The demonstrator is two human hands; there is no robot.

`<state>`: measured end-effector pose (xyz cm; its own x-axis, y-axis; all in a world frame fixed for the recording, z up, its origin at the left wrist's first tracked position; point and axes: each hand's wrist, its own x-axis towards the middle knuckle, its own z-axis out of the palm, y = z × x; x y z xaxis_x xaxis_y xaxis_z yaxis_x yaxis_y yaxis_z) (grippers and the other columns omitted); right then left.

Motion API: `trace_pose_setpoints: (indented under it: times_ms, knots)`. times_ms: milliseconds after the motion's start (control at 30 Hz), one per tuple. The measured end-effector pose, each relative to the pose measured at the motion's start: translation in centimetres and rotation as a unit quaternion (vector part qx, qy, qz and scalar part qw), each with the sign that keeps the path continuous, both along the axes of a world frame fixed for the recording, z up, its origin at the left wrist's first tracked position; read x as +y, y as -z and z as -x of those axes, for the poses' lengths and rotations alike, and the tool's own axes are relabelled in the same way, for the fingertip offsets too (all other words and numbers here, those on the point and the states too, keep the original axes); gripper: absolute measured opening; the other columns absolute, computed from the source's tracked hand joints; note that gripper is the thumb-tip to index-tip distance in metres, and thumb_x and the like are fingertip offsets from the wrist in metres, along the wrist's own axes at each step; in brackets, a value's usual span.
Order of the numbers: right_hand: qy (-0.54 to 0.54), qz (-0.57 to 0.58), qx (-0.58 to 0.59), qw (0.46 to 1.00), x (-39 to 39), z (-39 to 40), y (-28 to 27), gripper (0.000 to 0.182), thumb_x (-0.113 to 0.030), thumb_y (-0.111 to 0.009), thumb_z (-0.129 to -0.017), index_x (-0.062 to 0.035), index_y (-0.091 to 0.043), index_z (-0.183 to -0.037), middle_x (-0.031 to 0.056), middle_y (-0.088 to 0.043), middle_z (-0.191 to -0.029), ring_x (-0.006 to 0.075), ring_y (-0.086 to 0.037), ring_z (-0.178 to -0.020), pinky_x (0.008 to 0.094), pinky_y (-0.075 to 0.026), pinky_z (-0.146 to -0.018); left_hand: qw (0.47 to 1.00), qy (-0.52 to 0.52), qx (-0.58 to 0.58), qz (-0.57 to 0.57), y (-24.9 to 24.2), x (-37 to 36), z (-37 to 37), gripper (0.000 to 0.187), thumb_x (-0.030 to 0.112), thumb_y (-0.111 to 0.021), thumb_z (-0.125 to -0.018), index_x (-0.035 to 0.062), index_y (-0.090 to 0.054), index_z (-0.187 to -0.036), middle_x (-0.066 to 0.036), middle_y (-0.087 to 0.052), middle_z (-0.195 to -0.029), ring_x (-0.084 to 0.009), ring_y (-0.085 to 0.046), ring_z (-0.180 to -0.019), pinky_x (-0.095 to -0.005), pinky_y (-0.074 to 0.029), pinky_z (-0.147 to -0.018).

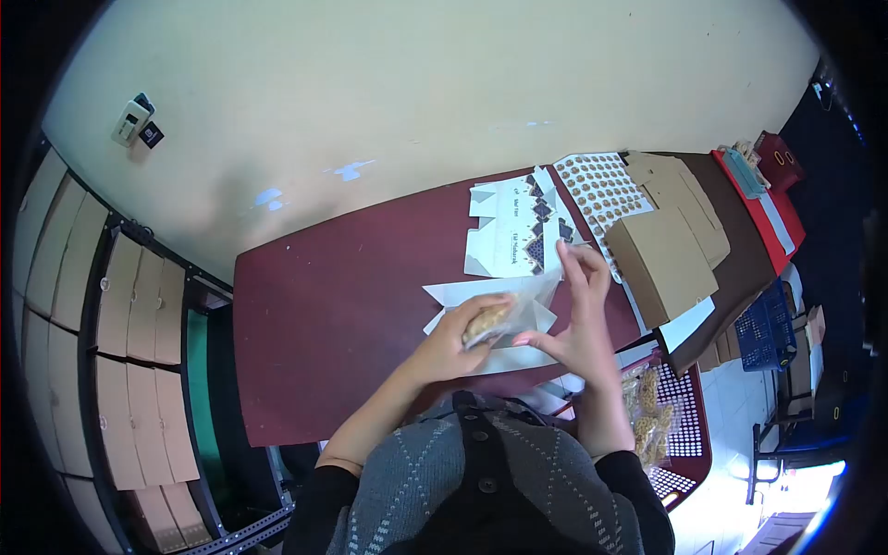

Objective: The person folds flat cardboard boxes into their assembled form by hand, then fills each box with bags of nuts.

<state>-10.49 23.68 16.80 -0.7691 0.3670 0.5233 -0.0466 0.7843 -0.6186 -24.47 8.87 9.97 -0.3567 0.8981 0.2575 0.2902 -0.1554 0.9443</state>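
Observation:
My left hand (442, 347) is wrapped round the filled lower end of a clear plastic bag (485, 324) with light-brown food inside. The bag's loose clear end stretches up to the right, towards my right hand (585, 328). That hand is raised with thumb and index finger spread apart, the index fingertip close to the bag's upper end. Beneath both hands lies a partly folded white paper box (518, 359) with its flaps out. Just beyond it, a flat white box sheet (498, 227) with dark patterned print rests on the table.
The dark red table (324, 314) stands against the wall. At its right are a sheet of round stickers (592, 176) and a brown cardboard box (661, 264). A red basket (686, 435) with bagged food (650, 421) sits below right. Shelves of cartons (139, 296) stand left.

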Motion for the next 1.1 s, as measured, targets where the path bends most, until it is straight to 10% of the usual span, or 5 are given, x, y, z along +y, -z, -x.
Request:
trace_pose_setpoints:
  times_ms: [167, 333, 667, 933, 1100]
  knots:
    - [-0.162, -0.135, -0.240, 0.948, 2.5, -1.2, -2.1, 0.093, -0.045, -0.084, -0.048, -0.0212, -0.050, -0.132, 0.0098, -0.041, -0.140, 0.0331, -0.030, -0.134, 0.0532, -0.014, -0.110, 0.984, 0.168, 0.027, 0.046, 0.1, -0.6, 1.2, 0.057, 0.003, -0.063, -0.067, 0.0036, -0.050, -0.123, -0.015, -0.057, -0.124, -0.0232, -0.055, -0.114, -0.0339, -0.041, -0.097]
    - [-0.183, -0.021, -0.204, 0.961, 1.2, 0.2, 0.8, 0.059, 0.006, -0.050, -0.074, -0.0194, -0.054, -0.127, 0.0138, -0.061, -0.115, 0.0328, -0.058, -0.105, 0.0467, -0.041, -0.096, 0.988, 0.122, -0.092, 0.036, 1.5, 0.1, 0.7, 0.063, 0.009, -0.067, -0.071, 0.0068, -0.037, -0.126, -0.012, -0.046, -0.123, -0.0234, -0.045, -0.120, -0.0375, -0.034, -0.102]
    - [-0.043, 0.074, -0.263, 0.961, 2.4, 0.8, 5.1, 0.048, 0.001, -0.050, -0.077, -0.0133, -0.058, -0.122, 0.0223, -0.063, -0.092, 0.0394, -0.060, -0.085, 0.0403, -0.048, -0.077, 0.957, -0.207, -0.100, 0.176, 9.0, -3.8, 7.2, 0.052, 0.026, -0.062, -0.087, 0.0034, -0.039, -0.127, -0.016, -0.046, -0.127, -0.0246, -0.042, -0.123, -0.0377, -0.033, -0.103]
    - [-0.016, -0.042, -0.239, 0.970, 0.4, 2.7, 7.6, 0.054, 0.002, -0.050, -0.075, -0.0109, -0.052, -0.127, 0.0166, -0.062, -0.098, 0.0364, -0.063, -0.080, 0.0421, -0.051, -0.072, 0.923, -0.136, -0.162, 0.321, 14.7, -3.2, 3.0, 0.054, 0.021, -0.060, -0.089, 0.0005, -0.034, -0.131, -0.015, -0.063, -0.091, -0.0218, -0.067, -0.065, -0.0279, -0.053, -0.050]
    - [-0.024, -0.059, -0.247, 0.967, -1.1, 4.1, 8.3, 0.052, 0.001, -0.050, -0.076, -0.0063, -0.050, -0.128, 0.0206, -0.061, -0.092, 0.0370, -0.063, -0.075, 0.0428, -0.052, -0.067, 0.890, -0.120, -0.294, 0.328, 15.2, -3.3, 1.4, 0.046, 0.016, -0.054, -0.093, 0.0030, -0.032, -0.131, -0.016, -0.062, -0.097, -0.0225, -0.068, -0.072, -0.0304, -0.057, -0.058]
